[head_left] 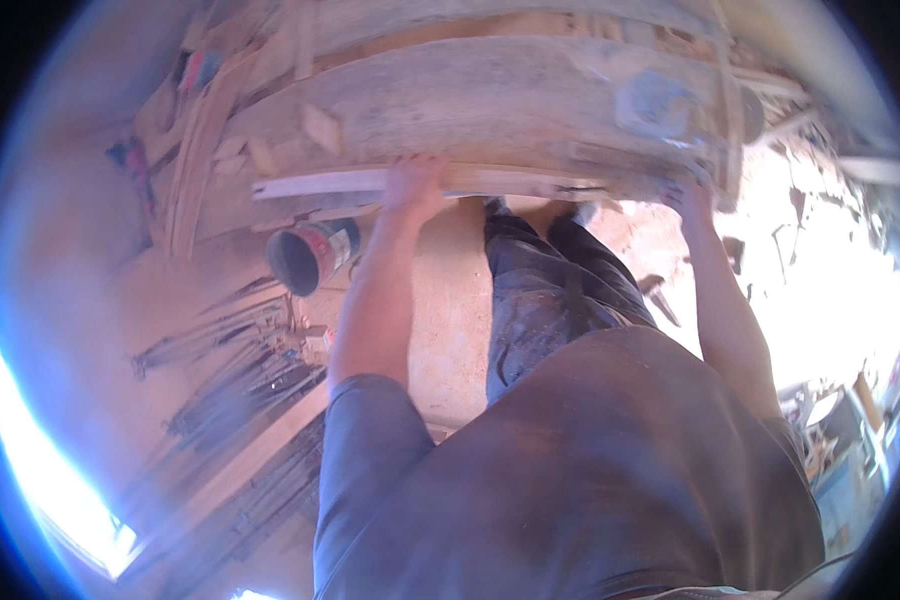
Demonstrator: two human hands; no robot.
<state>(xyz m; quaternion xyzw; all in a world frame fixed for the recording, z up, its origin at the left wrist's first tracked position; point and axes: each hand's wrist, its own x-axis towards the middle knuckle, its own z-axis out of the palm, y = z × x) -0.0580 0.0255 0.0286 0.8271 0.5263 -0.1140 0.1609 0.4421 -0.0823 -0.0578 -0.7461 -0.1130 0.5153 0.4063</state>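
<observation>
A long pale wooden strip (320,183) lies along the near edge of a wooden workbench (450,100). My left hand (417,185) is closed over it left of the middle, fingers on the far side. Toward the right end, my right hand (688,193) grips the wood at the bench's near corner; its fingertips are slightly blurred. Beyond the strip, a small wooden block (321,129) rests on the bench top. A crumpled clear plastic bag (658,106) sits at the far right of the bench.
Below the bench's left part stands a dark bucket (310,257). Long wooden offcuts (195,150) lean at the left. Thin dark rods (240,390) and a timber length (260,455) cover the floor at left. Scattered debris (840,420) lies in bright light at right.
</observation>
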